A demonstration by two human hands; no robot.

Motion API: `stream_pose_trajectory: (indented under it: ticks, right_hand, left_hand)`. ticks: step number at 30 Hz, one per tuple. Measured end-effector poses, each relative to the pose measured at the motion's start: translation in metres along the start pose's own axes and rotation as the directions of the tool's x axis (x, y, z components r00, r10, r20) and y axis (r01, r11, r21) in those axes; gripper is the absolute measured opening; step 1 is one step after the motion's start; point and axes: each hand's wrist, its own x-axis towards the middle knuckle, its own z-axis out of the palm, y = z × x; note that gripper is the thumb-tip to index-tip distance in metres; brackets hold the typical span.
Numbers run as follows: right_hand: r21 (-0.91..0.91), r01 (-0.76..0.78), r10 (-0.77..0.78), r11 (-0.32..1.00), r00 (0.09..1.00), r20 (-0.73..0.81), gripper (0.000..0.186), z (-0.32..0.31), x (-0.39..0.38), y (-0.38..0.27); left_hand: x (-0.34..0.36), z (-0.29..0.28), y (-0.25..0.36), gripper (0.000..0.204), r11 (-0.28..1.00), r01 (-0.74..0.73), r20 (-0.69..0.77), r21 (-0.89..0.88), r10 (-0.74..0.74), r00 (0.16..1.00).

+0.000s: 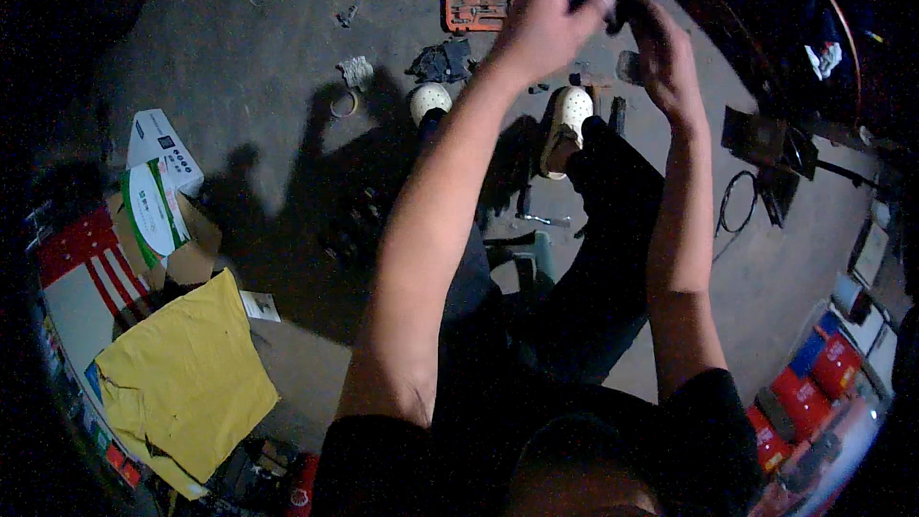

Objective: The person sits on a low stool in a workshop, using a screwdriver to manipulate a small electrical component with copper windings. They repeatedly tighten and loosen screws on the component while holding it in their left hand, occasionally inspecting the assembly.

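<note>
My left hand (550, 29) is raised in front of me, blurred, its fingers closed on a small dark object (613, 11) that I cannot make out. My right hand (670, 62) is at the other side of that object, fingers curled toward it, their tips hard to see in shadow. An open orange socket set case (471, 2) lies on the floor behind my left hand. Below the hands are a crumpled dark cloth (440, 62), a hammer-like tool (579, 77) and my white clogs (572, 115).
A ratchet (546, 220), a tape roll (345, 105) and a pale rag (356, 71) lie about the floor (249, 57). At left are boxes (153, 134) and a yellow bag (187, 373); at right, a cable loop (737, 201), red packages (799, 393) and dark machinery (785, 19).
</note>
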Motion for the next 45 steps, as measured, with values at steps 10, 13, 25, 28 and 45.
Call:
stream_pose_trajectory:
  ticks: [10, 13, 25, 28, 45]
  right_hand:
    - [0.749, 0.091, 0.245, -0.656, 0.965, 0.097, 0.024, -0.022, 0.005, -0.018]
    - [0.977, 0.205, 0.566, -0.051, 0.812, -0.141, 0.021, -0.019, 0.014, -0.017]
    - [0.633, -0.267, 0.1, 0.727, 0.953, 0.287, 0.027, 0.021, 0.01, -0.044]
    - [0.949, -0.315, 0.28, -0.019, 0.909, 0.308, 0.022, -0.003, 0.009, -0.057]
    - [0.739, -0.448, 0.101, 0.503, 0.88, 0.464, 0.035, 0.006, 0.008, -0.055]
  left_hand:
    - [-0.011, -0.015, -0.014, 0.028, 0.966, 0.082, 0.208, -0.245, -0.03, 0.978]
    - [-0.014, -0.014, -0.013, 0.032, 0.973, 0.154, 0.4, 0.17, -0.211, 0.892]
    - [-0.013, -0.053, 0.009, 0.023, 0.868, 0.162, 0.083, -0.469, -0.139, 0.987]
    - [-0.016, -0.04, -0.007, 0.026, 0.867, 0.228, 0.193, -0.443, -0.156, 0.969]
    - [-0.015, -0.072, 0.001, 0.022, 0.813, 0.342, 0.088, -0.471, -0.343, 0.935]
